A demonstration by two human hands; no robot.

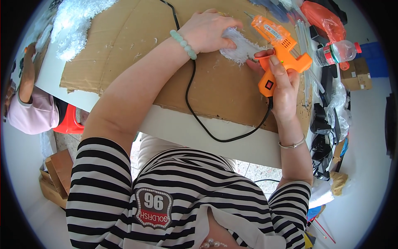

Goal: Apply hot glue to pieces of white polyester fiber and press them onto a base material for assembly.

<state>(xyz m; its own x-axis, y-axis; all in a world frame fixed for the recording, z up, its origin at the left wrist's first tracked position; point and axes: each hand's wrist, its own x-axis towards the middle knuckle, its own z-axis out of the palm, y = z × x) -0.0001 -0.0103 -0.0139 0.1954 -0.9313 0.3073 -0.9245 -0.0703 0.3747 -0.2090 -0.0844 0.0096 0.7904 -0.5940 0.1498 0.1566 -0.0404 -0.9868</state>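
An orange hot glue gun [287,55] is gripped by my right hand [286,93], fingers wrapped round its handle and trigger. Its metal nozzle points up and to the left, over the cardboard. Just left of it lies a small piece of white fluffy fabric [238,46], pinched at its left end between the thumb and fingers of my left hand [206,32]. Some right fingertips are near the fabric's right end; whether they touch it is hard to tell. The gun's black cord [188,89] loops down past the table edge and back up under my left wrist.
A cardboard sheet [124,50] covers much of the white table. White fluffy material [74,27] is heaped at the far left. Clear glue sticks [304,39], a plastic bottle [338,53] and a red plastic bag [325,18] crowd the right. Another person [33,108] sits at left.
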